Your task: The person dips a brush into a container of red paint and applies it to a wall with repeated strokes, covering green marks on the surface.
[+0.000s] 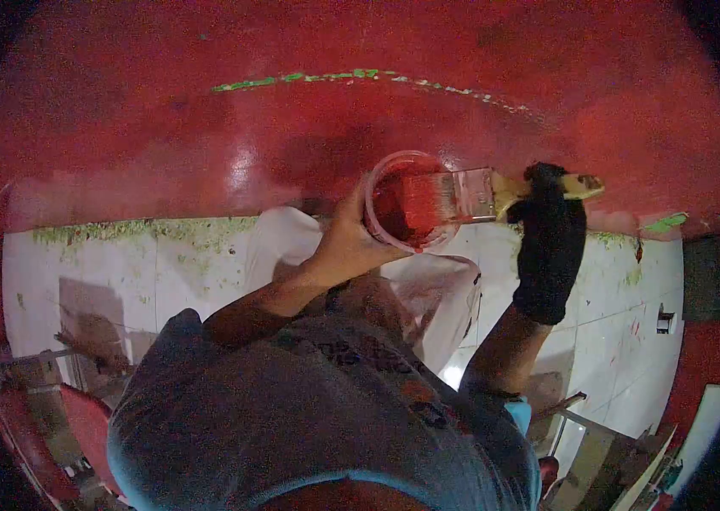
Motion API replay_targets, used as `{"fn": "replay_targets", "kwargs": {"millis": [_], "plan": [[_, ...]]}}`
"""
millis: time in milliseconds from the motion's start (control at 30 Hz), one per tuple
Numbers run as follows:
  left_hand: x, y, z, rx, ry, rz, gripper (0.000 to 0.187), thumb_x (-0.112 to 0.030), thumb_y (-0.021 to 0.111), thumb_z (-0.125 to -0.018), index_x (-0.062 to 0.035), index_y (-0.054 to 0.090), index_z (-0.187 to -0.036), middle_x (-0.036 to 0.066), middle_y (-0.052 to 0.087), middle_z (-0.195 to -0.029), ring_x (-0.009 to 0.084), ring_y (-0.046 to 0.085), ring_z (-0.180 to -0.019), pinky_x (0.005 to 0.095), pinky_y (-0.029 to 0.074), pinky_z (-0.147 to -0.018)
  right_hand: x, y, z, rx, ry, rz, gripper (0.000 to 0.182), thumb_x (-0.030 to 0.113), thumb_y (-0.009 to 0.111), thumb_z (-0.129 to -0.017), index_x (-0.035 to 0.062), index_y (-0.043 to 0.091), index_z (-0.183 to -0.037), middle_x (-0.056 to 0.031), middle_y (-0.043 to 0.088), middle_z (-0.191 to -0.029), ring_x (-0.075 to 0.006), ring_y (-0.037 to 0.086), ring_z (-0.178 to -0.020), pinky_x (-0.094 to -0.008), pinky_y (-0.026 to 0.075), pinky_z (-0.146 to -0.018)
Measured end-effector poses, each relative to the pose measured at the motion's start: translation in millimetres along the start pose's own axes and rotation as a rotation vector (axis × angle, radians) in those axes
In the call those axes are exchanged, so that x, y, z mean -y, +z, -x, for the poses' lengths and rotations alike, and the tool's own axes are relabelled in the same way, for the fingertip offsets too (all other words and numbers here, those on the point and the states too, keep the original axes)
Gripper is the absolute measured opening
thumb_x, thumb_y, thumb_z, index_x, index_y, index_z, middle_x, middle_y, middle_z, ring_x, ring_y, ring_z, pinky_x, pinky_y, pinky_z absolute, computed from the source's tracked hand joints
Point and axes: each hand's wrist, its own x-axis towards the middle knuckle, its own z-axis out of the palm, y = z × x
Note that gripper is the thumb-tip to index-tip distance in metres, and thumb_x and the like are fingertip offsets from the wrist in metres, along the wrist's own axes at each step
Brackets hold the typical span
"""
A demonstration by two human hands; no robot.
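A clear round cup (pixel 374 223) with red paint (pixel 391 200) inside is held by my bare left hand (pixel 349 241), whose fingers wrap its left side. My right hand (pixel 552 238), in a black glove, is closed on the wooden handle of a wide paintbrush (pixel 477 194). The brush lies level, its red-coated bristles over the mouth of the cup. Whether the bristles touch the paint or the rim, I cannot tell.
A red-painted surface (pixel 292 145) with a broken green and white line (pixel 292 77) spans the top. White tiles (pixel 181 272) with green specks lie below it. A red chair (pixel 87 417) is at the lower left, with boards (pixel 581 460) at the lower right.
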Motion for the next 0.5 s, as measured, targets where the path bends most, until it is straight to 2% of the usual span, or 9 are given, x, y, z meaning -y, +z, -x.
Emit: {"fn": "replay_targets", "kwargs": {"millis": [33,133,233,267,300,367,433,500], "plan": [[2.2,-0.2,-0.3,-0.001,-0.025,0.014,0.084,-0.007,0.083,-0.053,-0.0054,0.035,-0.122,0.01,0.045,-0.121,0.0198,0.046,-0.111,0.0355,0.037,-0.096,-7.4,0.5,2.0,-0.011,-0.174,0.241,0.02,0.011,0.051,-0.077,0.0027,0.059,-0.094,-0.011,0.06,-0.082,-0.0186,0.056,-0.068,-0.0296,0.043,-0.061],[2.0,1.2,-3.0,-0.028,0.015,-0.005,0.089,-0.008,0.083,-0.049,-0.0038,0.036,-0.124,0.01,0.046,-0.121,0.0191,0.045,-0.112,0.0328,0.037,-0.095,-16.0,0.1,8.3,0.047,-0.076,0.406,0.028,0.01,0.051,-0.071,0.0046,0.058,-0.097,-0.0115,0.06,-0.078,-0.0229,0.056,-0.07,-0.0313,0.044,-0.063],[-28.6,6.8,-15.8,0.027,0.01,0.116,0.087,-0.006,0.081,-0.051,-0.003,0.035,-0.125,0.011,0.045,-0.123,0.0195,0.045,-0.112,0.0336,0.037,-0.095,-30.3,2.2,9.2,0.091,-0.137,0.407,0.028,0.01,0.05,-0.072,0.0048,0.057,-0.099,-0.0104,0.059,-0.074,-0.026,0.056,-0.069,-0.034,0.044,-0.064],[-26.5,7.4,-15.0,0.054,0.022,0.127,0.087,-0.006,0.081,-0.051,-0.003,0.035,-0.125,0.011,0.045,-0.123,0.0195,0.045,-0.112,0.0336,0.037,-0.095,-24.1,6.1,10.5,0.028,-0.031,0.359,0.026,0.011,0.051,-0.072,0.0043,0.056,-0.097,-0.0117,0.059,-0.074,-0.0276,0.057,-0.073,-0.0355,0.043,-0.067],[-21.8,6.8,-11.8,0.034,-0.022,0.089,0.09,-0.008,0.082,-0.051,-0.004,0.032,-0.125,0.011,0.043,-0.123,0.0211,0.044,-0.114,0.0352,0.037,-0.096,-20.6,4.8,12.7,0.058,0.086,0.294,0.027,0.011,0.055,-0.07,0.0035,0.055,-0.096,-0.0134,0.059,-0.079,-0.028,0.057,-0.081,-0.0359,0.044,-0.07],[-18.4,7.7,-15.2,0.029,-0.062,0.056,0.092,-0.009,0.084,-0.05,-0.005,0.03,-0.125,0.011,0.042,-0.123,0.0226,0.042,-0.115,0.0367,0.036,-0.097,-46.7,10.5,16.5,0.027,-0.084,0.368,0.03,0.011,0.058,-0.069,0.0029,0.055,-0.098,-0.0142,0.058,-0.085,-0.0276,0.056,-0.089,-0.0356,0.044,-0.075],[-23.9,10.0,-20.7,0.037,-0.216,0.125,0.094,-0.01,0.083,-0.051,-0.004,0.028,-0.127,0.012,0.04,-0.125,0.0248,0.04,-0.117,0.0377,0.036,-0.097,-44.4,14.7,15.5,-0.016,-0.079,0.4,0.033,0.01,0.059,-0.069,0.0027,0.054,-0.101,-0.0144,0.058,-0.087,-0.0285,0.055,-0.091,-0.0359,0.044,-0.077],[-29.8,15.7,-26.4,0.024,-0.153,0.075,0.089,-0.008,0.082,-0.053,-0.0024,0.03,-0.126,0.012,0.045,-0.121,0.0222,0.044,-0.112,0.0357,0.038,-0.095,-50.4,15.7,14.8,-0.052,-0.078,0.426,0.036,0.009,0.06,-0.069,0.0024,0.052,-0.103,-0.0146,0.057,-0.089,-0.0295,0.054,-0.093,-0.0362,0.044,-0.08]]}}
